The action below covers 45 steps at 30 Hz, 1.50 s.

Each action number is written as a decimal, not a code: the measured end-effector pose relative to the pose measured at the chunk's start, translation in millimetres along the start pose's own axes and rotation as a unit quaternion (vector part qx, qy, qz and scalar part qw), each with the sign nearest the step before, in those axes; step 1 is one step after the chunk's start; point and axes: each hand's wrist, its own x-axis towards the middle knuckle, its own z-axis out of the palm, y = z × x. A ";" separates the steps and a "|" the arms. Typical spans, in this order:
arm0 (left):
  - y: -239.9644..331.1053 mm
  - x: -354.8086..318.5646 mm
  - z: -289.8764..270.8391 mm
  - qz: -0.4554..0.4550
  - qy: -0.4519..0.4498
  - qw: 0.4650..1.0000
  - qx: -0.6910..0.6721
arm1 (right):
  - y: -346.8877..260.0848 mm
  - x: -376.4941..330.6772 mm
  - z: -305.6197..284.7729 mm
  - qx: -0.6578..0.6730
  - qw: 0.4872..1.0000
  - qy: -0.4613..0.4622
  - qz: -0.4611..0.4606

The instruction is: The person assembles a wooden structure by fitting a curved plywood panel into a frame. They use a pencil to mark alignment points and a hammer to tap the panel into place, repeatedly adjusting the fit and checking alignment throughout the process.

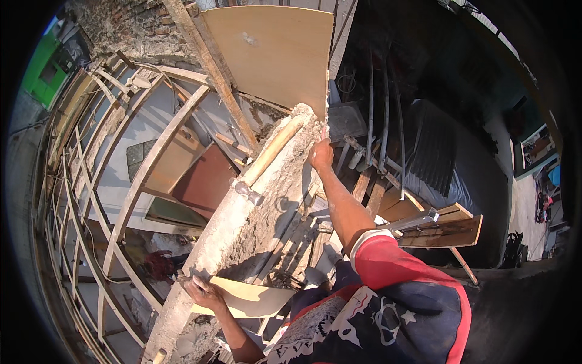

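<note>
My left hand (204, 293) rests on the top of a broken, rough masonry wall (209, 242), its fingers spread over the edge beside a pale yellow board (251, 297). At the wall's far end, my right hand (321, 155) is closed against the crumbly side, just below the lower corner of a large tan plywood sheet (267, 51). Its fingertips are partly hidden, so what they grip does not show clearly. Between the hands, a hammer (274, 150) with a wooden handle and metal head lies along the wall top, touched by neither hand.
A wooden frame of long battens (145, 164) spreads left of the wall, with a reddish-brown panel (209, 182) beneath. On the right lie loose planks (445, 232), metal poles (386, 115) and dark corrugated sheeting (430, 142). A short wooden handle end (159, 356) shows at the bottom left.
</note>
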 end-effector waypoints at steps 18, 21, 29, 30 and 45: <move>6.7 -2.8 -40.3 -0.027 0.042 0.998 -0.044 | -94.4 -230.6 -42.6 -0.071 0.730 -0.360 -0.577; 10.6 -9.1 -72.1 -0.037 0.086 0.994 -0.054 | -109.3 -254.1 -24.8 -0.131 0.677 -0.403 -0.602; 20.8 -47.0 -165.4 -0.124 0.137 0.983 0.018 | -132.8 -327.8 37.5 -0.156 0.497 -0.386 -0.762; 21.7 -51.3 -171.0 -0.133 0.148 0.980 -0.003 | -133.5 -333.7 50.5 -0.133 0.473 -0.351 -0.797; 67.8 -26.5 -178.7 -0.179 0.187 0.949 -0.181 | -135.4 -345.7 70.3 -0.136 0.492 -0.411 -0.755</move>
